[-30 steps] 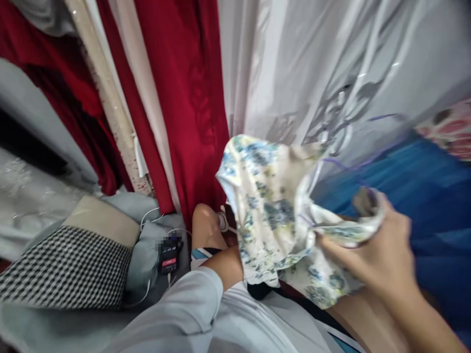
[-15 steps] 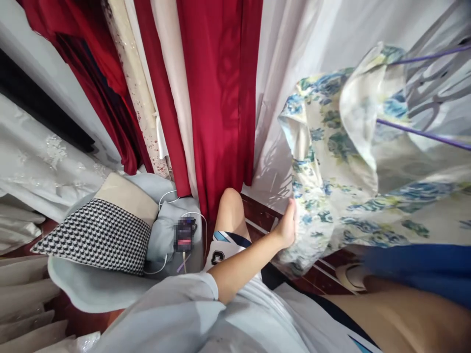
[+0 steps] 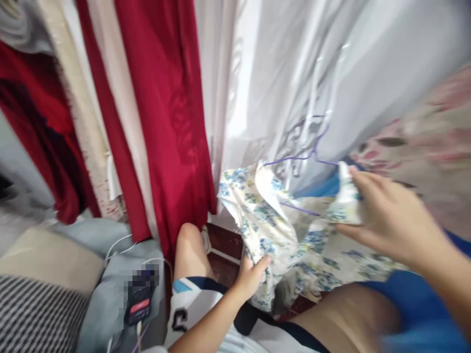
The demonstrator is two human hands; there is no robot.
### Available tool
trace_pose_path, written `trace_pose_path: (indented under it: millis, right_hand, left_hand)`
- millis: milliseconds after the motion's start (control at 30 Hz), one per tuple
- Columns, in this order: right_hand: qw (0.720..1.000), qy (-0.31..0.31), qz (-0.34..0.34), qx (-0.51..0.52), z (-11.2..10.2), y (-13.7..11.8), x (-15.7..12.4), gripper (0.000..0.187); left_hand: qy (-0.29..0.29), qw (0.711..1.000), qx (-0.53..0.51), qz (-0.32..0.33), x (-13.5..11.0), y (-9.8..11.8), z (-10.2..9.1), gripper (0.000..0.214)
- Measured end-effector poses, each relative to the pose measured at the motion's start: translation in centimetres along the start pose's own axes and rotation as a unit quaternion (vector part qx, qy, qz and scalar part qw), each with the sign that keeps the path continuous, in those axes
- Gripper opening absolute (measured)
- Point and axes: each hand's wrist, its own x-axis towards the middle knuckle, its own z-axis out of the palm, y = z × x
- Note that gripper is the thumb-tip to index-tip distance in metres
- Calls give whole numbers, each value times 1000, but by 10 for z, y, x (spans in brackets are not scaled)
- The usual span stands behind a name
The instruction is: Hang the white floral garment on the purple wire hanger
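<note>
A white dress (image 3: 270,223) with blue and yellow-green flowers hangs on a thin purple wire hanger (image 3: 290,159) in front of my knees. My left hand (image 3: 252,275) grips the dress at its left side, thumb on the outside and fingers partly hidden by the cloth. With my right hand (image 3: 386,211) I hold the dress's right shoulder, near the end of the hanger; the hand is a little blurred. The neck opening lies between my hands, and the hanger's lower bar shows through it. The hanger's hook points away from me.
Long dark red garments (image 3: 169,132) hang ahead on the left, beside white curtain-like cloth (image 3: 253,83). At left, a grey seat holds a phone (image 3: 140,299) with a cable and a houndstooth cushion (image 3: 40,314). Blue cloth (image 3: 415,314) lies at right.
My right hand has come into view, holding the dress's right shoulder. The dress and hanger now sit lower and farther from me. The view has swung right.
</note>
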Motion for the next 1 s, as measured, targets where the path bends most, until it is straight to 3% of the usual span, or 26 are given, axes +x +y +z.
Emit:
trace_pose_path:
  millis: [67, 100, 167, 267, 333, 400, 533, 600, 667, 733, 800, 867, 967, 1000]
  right_hand:
    - [999, 0, -10, 33, -5, -9, -31, 74]
    - [998, 21, 5, 66, -1, -20, -52, 64]
    - [973, 76, 119, 181, 19, -48, -97, 47]
    - [908, 23, 296, 295, 54, -90, -143, 23]
    - [862, -44, 338, 376, 69, -107, -148, 23]
    - [836, -111, 332, 423, 75, -115, -138, 29]
    - [835, -192, 299, 420, 78, -122, -113, 42]
    - [821, -185, 305, 447, 80, -126, -114, 46]
    - [780, -148, 342, 503, 82, -133, -124, 47]
    - [728, -108, 392, 552, 82, -140, -136, 48]
    - [693, -88, 425, 575, 81, -148, -145, 47]
    - [682, -87, 431, 584, 78, -155, -148, 46]
    - [693, -92, 415, 582, 75, -160, -143, 45]
    - [701, -94, 408, 577, 73, -159, -139, 45]
  left_hand:
    - [13, 999, 27, -24, -4, -10, -6, 52]
    - [17, 999, 38, -35, -7, -15, -9, 52]
    - [24, 997, 55, -51, -15, -22, -17, 53]
    - [39, 994, 78, -59, -25, -22, -26, 53]
    - [70, 992, 88, -49, -31, -16, -28, 51]
    - [104, 990, 93, -35, -35, -7, -27, 51]
    - [126, 987, 100, -24, -38, 3, -28, 56]
    - [131, 986, 107, -12, -38, 2, -33, 56]
    - [138, 983, 120, 18, -38, 0, -41, 52]
    - [173, 970, 142, 95, -37, 1, -50, 45]
    - [216, 939, 181, 199, -35, 8, -52, 42]
    - [169, 917, 239, 271, -31, 19, -45, 37]
    - [-32, 913, 307, 267, -22, 35, -18, 19]
    - [-76, 910, 317, 257, -18, 39, -8, 14]
